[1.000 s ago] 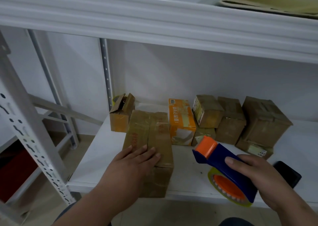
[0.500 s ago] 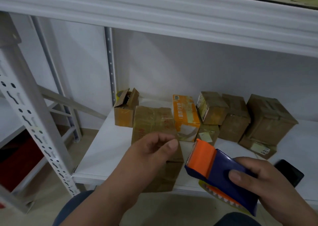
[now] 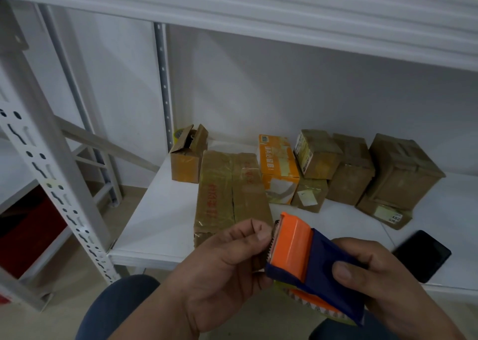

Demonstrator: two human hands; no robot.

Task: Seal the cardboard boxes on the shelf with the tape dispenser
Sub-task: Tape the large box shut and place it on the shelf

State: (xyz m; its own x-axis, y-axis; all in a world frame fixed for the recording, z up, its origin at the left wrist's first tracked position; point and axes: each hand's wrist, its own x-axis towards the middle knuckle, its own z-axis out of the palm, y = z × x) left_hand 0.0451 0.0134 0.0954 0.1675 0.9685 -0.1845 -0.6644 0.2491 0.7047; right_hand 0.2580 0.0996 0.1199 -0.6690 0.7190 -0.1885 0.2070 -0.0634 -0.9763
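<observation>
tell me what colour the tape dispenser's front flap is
Orange, on the dark blue tape dispenser; the head view, the only one, shows it.

White wall [image 3: 284, 86], white metal shelving [image 3: 160, 210], perforated upright [image 3: 51, 174]

Dim, flat indoor light falls on the white shelf [image 3: 165, 210], with soft shadow gathered under the upper shelf board [image 3: 258, 6] and behind the boxes. The picture is soft and slightly blurred throughout. Wide-angle distortion bends the upper shelf board's edge.

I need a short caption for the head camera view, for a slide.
Right hand grips the tape dispenser; left hand pinches at its toothed edge, before cardboard boxes.
</observation>
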